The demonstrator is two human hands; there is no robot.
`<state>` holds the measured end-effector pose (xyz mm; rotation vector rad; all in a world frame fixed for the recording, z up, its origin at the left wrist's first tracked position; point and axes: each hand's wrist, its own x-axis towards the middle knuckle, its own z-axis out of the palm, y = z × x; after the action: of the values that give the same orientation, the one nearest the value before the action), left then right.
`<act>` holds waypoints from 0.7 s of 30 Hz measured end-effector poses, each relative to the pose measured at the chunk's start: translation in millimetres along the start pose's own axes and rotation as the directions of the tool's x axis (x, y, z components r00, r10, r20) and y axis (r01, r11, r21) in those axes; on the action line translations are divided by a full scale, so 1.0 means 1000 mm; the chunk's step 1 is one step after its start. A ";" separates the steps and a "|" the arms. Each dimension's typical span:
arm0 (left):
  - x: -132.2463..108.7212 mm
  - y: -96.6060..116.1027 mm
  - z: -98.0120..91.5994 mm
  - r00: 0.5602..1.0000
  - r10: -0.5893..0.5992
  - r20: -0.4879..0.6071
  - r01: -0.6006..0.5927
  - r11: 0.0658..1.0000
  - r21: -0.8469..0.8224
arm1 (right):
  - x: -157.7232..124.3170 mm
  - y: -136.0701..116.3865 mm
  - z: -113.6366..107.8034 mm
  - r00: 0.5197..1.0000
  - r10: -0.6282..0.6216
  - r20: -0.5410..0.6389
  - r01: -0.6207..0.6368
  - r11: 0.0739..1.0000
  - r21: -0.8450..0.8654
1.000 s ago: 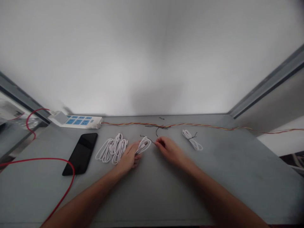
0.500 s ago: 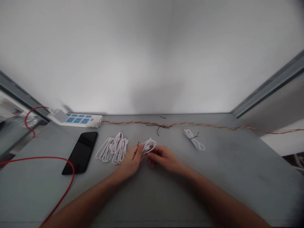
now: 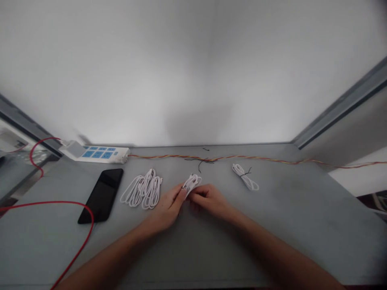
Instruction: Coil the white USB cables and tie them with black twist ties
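Between my two hands is a coiled white USB cable (image 3: 192, 182), with a short dark twist tie showing at its left side. My left hand (image 3: 172, 203) is closed on the coil, thumb on top. At the coil's lower right, my right hand (image 3: 209, 199) is closed with thumb and index finger pinched against it; the fingertips are partly hidden. A pile of several coiled white cables (image 3: 143, 189) lies left of my left hand. To the right, another white cable bundle (image 3: 245, 176) lies bound with a dark twist tie.
A black phone (image 3: 101, 196) lies on the grey table (image 3: 287, 233), with a red cable (image 3: 86, 237) crossing its lower end. Behind are a white power strip (image 3: 104, 154) with a plugged-in charger (image 3: 74, 149), a twisted red-yellow wire (image 3: 256, 158) and loose dark twist ties (image 3: 201, 162).
The held coil has turned slightly, and its dark tie now shows across the left side, near my left thumb. Both hands stay close together on it. The view has shifted slightly.
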<state>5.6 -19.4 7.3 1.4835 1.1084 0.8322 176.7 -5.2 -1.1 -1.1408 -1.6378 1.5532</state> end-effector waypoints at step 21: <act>0.001 -0.001 -0.002 0.989 0.146 0.014 -0.143 0.940 0.309 | 0.005 0.003 0.000 0.997 0.059 0.053 -0.066 0.988 0.138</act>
<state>3.6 -17.4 6.7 1.8417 1.1878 0.7910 175.1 -1.4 -4.7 -1.0977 -1.5105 1.7191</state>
